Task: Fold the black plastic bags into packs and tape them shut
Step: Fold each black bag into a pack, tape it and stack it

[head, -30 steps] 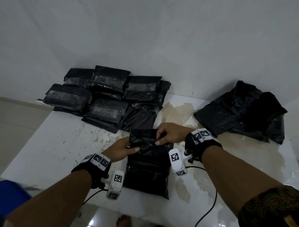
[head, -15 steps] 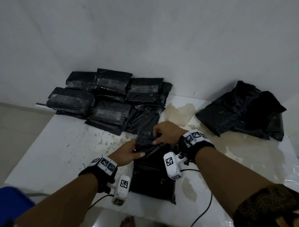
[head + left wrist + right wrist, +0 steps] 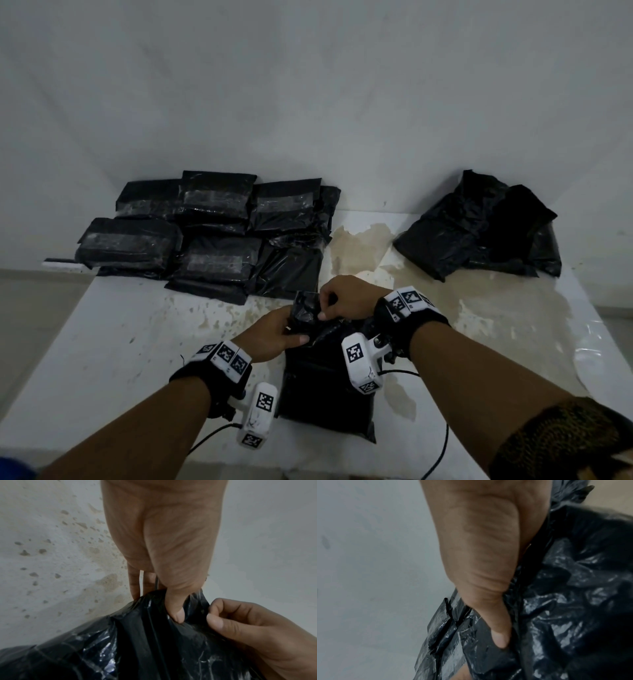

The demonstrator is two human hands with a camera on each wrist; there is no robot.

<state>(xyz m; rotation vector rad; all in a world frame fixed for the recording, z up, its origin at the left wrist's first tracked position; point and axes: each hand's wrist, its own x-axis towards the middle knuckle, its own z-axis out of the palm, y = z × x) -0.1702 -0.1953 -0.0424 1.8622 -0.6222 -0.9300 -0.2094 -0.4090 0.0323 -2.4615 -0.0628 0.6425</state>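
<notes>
A black plastic bag (image 3: 325, 387) lies on the white table (image 3: 113, 342) in front of me, its far end lifted and bunched. My left hand (image 3: 274, 334) pinches that raised end from the left, thumb on top of the plastic (image 3: 176, 614). My right hand (image 3: 342, 301) pinches the same end from the right, thumb pressed into the crinkled film (image 3: 500, 638). The bag (image 3: 154, 649) fills the lower part of the left wrist view, and the bag (image 3: 573, 601) covers the right side of the right wrist view.
Several taped black packs (image 3: 212, 233) are stacked at the back left against the wall. A loose heap of black bags (image 3: 479, 229) lies at the back right. Brownish stains (image 3: 363, 246) mark the tabletop. Cables (image 3: 438, 455) trail off the near edge.
Both hands have drawn the bag's far end up and closer together, bunching it from a flat fold into a raised gather. The view has shifted slightly.
</notes>
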